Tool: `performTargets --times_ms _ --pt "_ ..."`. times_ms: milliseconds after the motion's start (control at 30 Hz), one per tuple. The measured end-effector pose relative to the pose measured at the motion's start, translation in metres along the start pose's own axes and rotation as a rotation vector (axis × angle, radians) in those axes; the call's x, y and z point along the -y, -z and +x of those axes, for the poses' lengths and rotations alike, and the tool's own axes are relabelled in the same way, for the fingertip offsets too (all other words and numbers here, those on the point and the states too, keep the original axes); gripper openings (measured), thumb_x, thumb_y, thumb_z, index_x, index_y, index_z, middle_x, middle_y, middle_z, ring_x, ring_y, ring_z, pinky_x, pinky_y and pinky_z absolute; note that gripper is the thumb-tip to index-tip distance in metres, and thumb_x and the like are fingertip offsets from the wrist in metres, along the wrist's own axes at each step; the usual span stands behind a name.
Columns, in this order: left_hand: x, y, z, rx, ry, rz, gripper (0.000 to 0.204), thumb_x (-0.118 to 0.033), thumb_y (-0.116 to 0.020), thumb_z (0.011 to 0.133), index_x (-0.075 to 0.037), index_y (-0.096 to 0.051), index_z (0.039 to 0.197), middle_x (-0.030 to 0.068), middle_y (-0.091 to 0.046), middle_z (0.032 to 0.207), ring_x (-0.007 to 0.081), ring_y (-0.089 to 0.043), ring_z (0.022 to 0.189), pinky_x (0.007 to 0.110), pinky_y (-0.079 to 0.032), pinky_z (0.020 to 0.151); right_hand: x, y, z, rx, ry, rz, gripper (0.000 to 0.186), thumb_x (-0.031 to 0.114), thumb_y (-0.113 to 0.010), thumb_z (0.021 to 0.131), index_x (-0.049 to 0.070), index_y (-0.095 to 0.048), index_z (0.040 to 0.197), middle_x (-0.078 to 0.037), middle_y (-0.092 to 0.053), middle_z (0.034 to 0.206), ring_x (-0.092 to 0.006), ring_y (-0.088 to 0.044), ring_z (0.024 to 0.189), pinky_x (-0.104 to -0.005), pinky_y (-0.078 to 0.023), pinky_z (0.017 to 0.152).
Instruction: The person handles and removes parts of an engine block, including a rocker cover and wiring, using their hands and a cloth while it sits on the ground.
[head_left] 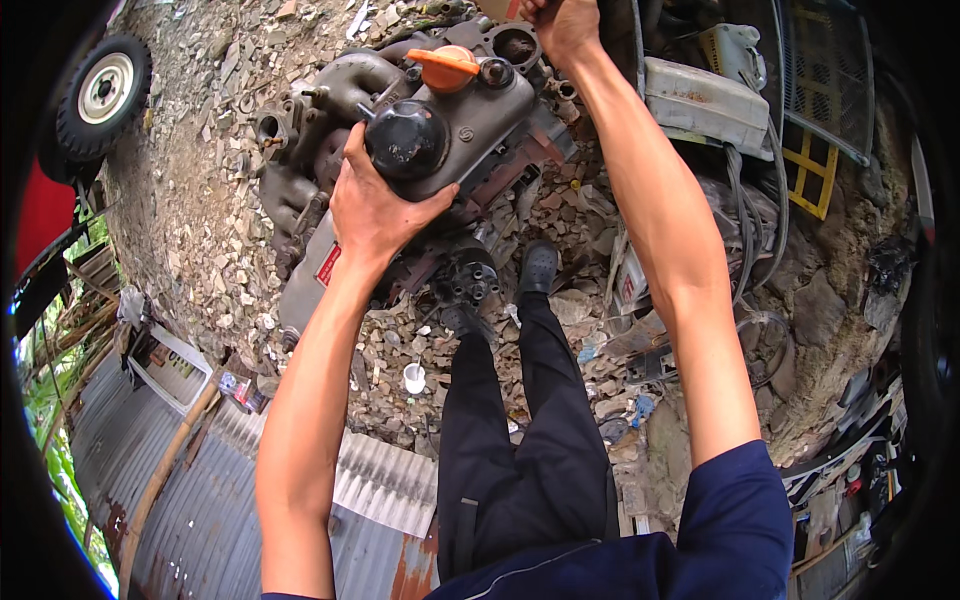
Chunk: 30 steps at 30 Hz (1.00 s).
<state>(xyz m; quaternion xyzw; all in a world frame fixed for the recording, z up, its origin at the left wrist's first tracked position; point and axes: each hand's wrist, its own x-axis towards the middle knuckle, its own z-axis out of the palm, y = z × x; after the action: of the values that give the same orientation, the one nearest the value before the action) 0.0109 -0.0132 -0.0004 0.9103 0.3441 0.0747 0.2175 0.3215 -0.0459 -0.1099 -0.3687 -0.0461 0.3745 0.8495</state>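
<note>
An engine (500, 125) with a grey metal cover lies on the stony ground before me. On it sit a black round canister (407, 139), dented and scuffed on top, and an orange plastic cap (446, 67) with a flat tab. My left hand (378, 205) grips the near side of the canister, its thumb stretched right over the cover and a finger along the left side. Past the engine's far right end, my right hand (563, 28) is closed, its fingers curled at the upper picture edge. What it holds, if anything, is hidden.
Rubble surrounds the engine. A white cup (414, 378) stands near my feet. At right are a worn pale metal box (705, 105), cables (742, 215) and a yellow frame (808, 172). Corrugated sheets (210, 490) lie at lower left; a tyred wheel (104, 92) is at upper left.
</note>
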Motion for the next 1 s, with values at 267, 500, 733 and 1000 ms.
performTargets --times_ms 267,500,733,1000 --pt "0.001 0.001 -0.001 0.0 0.014 0.052 0.116 -0.052 -0.089 0.059 -0.003 -0.026 0.143 0.0267 -0.061 0.115 0.0427 -0.064 0.103 0.048 -0.054 0.087 0.012 -0.04 -0.056 0.169 -0.013 -0.647 0.021 0.022 -0.055 0.098 0.007 -0.064 0.086 0.002 -0.057 0.07 -0.0059 -0.048 0.055 -0.0223 -0.038 0.05" --pt "0.001 0.0 -0.002 -0.033 -0.01 0.027 0.116 -0.053 -0.088 0.059 -0.005 -0.025 0.143 0.025 -0.062 0.113 0.0426 -0.065 0.103 0.048 -0.053 0.088 0.064 -0.04 -0.117 0.614 0.375 -1.398 0.022 0.022 -0.064 0.094 0.007 -0.072 0.108 -0.007 -0.069 0.092 -0.0203 -0.064 0.072 -0.0339 -0.051 0.067" --pt "0.003 -0.001 -0.004 -0.076 -0.012 -0.002 0.109 -0.045 -0.089 0.056 -0.006 -0.031 0.14 0.0203 -0.062 0.111 0.0382 -0.063 0.104 0.046 -0.051 0.091 0.06 -0.064 -0.124 0.658 0.669 -1.934 0.019 0.024 -0.062 0.094 0.006 -0.063 0.102 -0.009 -0.066 0.096 -0.0273 -0.067 0.09 -0.0377 -0.055 0.072" --pt "0.005 -0.001 -0.002 -0.074 -0.018 -0.006 0.11 -0.046 -0.089 0.056 -0.006 -0.03 0.14 0.0204 -0.062 0.11 0.0379 -0.063 0.105 0.047 -0.05 0.093 0.06 -0.076 -0.115 0.85 0.742 -2.25 0.016 0.021 -0.057 0.094 0.006 -0.059 0.099 -0.009 -0.065 0.094 -0.026 -0.065 0.092 -0.0384 -0.054 0.081"
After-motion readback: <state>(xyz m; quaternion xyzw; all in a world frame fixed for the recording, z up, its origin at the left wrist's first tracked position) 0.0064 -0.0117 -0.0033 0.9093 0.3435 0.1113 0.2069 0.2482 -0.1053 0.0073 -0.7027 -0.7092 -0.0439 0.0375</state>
